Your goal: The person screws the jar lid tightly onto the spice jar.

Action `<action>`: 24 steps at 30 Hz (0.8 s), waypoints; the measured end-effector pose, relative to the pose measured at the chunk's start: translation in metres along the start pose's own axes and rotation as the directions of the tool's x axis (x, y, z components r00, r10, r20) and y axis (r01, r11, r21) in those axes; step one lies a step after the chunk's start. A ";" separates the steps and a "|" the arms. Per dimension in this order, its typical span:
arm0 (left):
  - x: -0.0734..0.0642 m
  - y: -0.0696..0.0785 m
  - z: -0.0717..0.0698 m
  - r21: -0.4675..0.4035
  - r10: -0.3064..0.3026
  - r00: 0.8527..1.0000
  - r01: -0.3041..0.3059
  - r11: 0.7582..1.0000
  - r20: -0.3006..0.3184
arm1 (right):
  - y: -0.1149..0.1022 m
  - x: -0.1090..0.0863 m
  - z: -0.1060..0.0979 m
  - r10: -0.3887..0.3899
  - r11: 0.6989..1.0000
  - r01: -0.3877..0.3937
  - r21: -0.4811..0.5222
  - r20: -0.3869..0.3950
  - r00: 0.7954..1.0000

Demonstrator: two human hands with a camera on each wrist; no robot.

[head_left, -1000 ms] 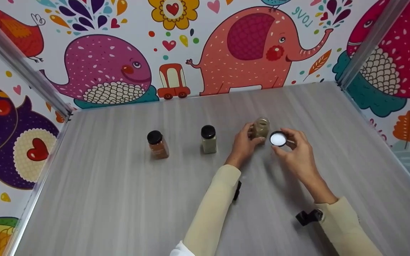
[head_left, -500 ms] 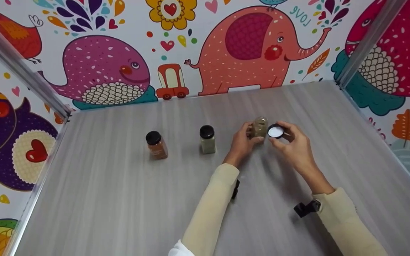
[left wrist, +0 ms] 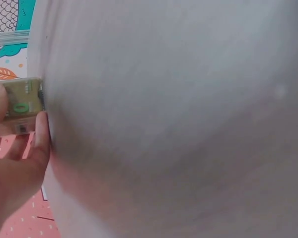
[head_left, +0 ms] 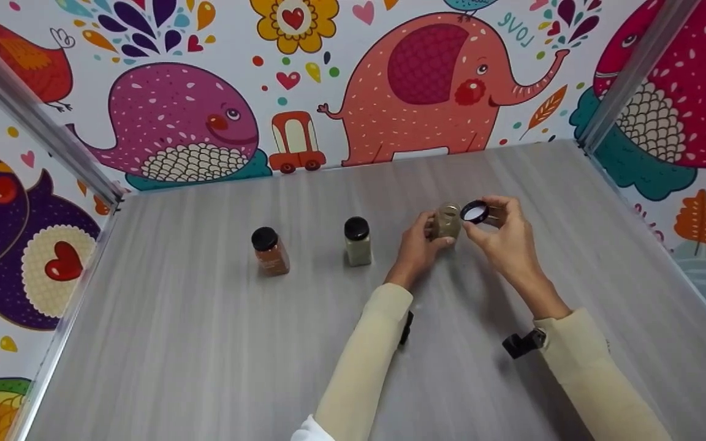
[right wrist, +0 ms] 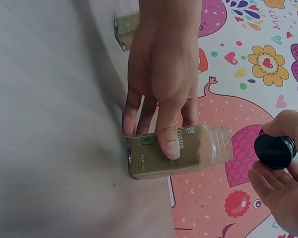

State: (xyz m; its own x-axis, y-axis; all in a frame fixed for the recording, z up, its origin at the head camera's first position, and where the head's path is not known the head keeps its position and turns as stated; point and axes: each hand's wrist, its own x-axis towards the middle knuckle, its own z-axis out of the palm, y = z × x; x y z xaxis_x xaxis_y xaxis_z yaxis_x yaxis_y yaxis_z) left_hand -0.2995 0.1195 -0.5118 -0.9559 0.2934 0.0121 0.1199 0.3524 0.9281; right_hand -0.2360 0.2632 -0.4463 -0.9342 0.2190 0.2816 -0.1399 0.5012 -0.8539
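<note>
My left hand point(head_left: 415, 250) grips a clear spice jar point(head_left: 448, 225) filled with greenish-brown powder, thumb across its front. The label point(right wrist: 180, 145) seems to read "cumin", and the bare threaded neck point(right wrist: 221, 144) shows in the right wrist view. My right hand point(head_left: 513, 248) pinches the round black lid point(head_left: 474, 212) between thumb and fingers, just right of the jar's mouth. The lid is tilted, with its white inside partly showing in the head view. A gap separates lid and neck in the right wrist view. The left wrist view catches the jar only at its left edge.
Two capped spice jars stand upright to the left: one with pale green contents point(head_left: 359, 248), one with reddish-brown contents point(head_left: 273, 257). All are on a grey wood-grain table point(head_left: 206, 343). Walls with cartoon animals point(head_left: 426, 86) enclose the table's back and sides.
My right hand has moved up and slightly left with the lid, bringing it level with the jar's mouth and tilting it so less of the white inside shows. The left hand has stayed nearly still.
</note>
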 end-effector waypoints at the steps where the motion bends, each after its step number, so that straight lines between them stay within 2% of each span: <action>1: 0.000 0.000 0.000 -0.004 0.006 1.000 -0.006 1.000 0.001 | -0.001 0.001 0.000 -0.009 1.000 0.009 -0.015 -0.006 1.000; 9: 0.000 -0.002 -0.002 -0.018 0.023 1.000 -0.023 1.000 0.006 | -0.005 0.008 0.004 -0.150 0.980 0.144 -0.136 -0.033 0.988; 17: -0.002 -0.002 -0.003 -0.005 -0.020 1.000 0.020 1.000 0.011 | -0.009 0.014 0.014 -0.167 0.969 0.164 -0.183 0.001 0.986; 24: -0.002 0.000 -0.004 0.038 -0.004 1.000 0.003 0.999 0.022 | -0.008 0.016 0.022 -0.158 0.974 0.156 -0.167 0.001 0.987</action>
State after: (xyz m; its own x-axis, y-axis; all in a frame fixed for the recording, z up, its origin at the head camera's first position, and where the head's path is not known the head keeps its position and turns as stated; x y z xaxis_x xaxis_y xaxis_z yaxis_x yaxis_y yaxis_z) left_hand -0.2983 0.1155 -0.5109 -0.9502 0.3117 0.0006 0.1275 0.3868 0.9133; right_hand -0.2572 0.2438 -0.4443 -0.9008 0.1361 0.4124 -0.2272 0.6616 -0.7146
